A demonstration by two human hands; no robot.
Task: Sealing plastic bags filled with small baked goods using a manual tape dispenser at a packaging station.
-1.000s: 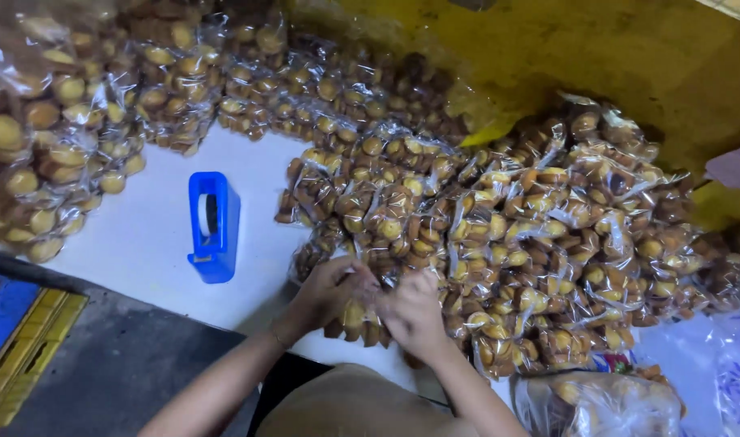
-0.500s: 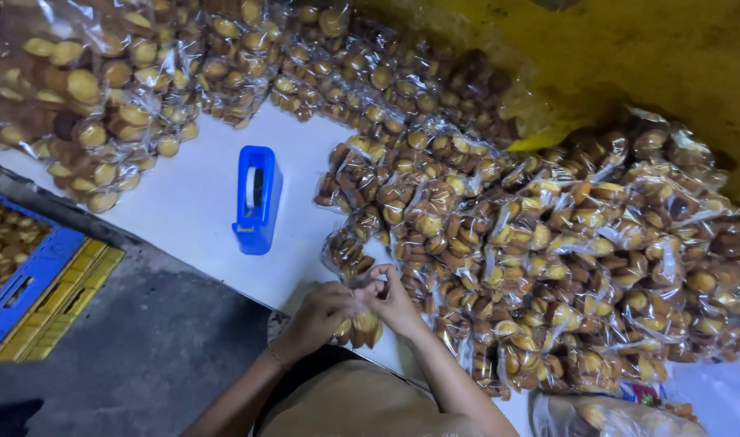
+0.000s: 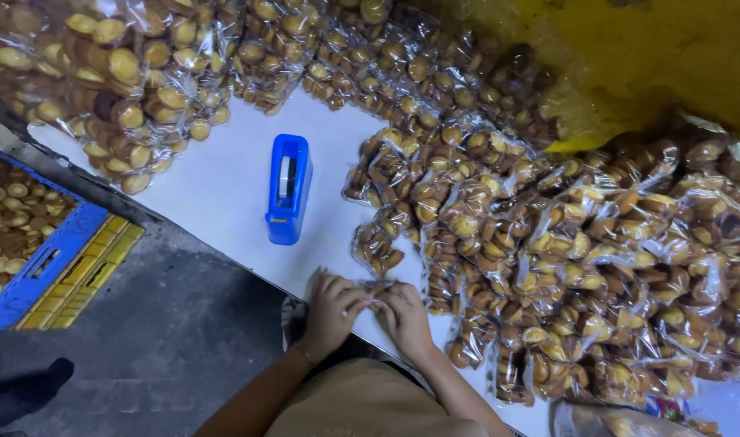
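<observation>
Both hands, the left hand point(image 3: 331, 311) and right hand point(image 3: 404, 317), have drawn back from the heap to the counter point(image 3: 216, 194) edge, together pinching one small cookie bag point(image 3: 376, 286); the blue tape dispenser point(image 3: 287, 188) stands at 11 o'clock.

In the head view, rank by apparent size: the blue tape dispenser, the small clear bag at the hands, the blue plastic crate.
1. Blue plastic crate, though partly cut off.
2. Blue tape dispenser.
3. Small clear bag, mostly hidden by the left hand and right hand.
</observation>
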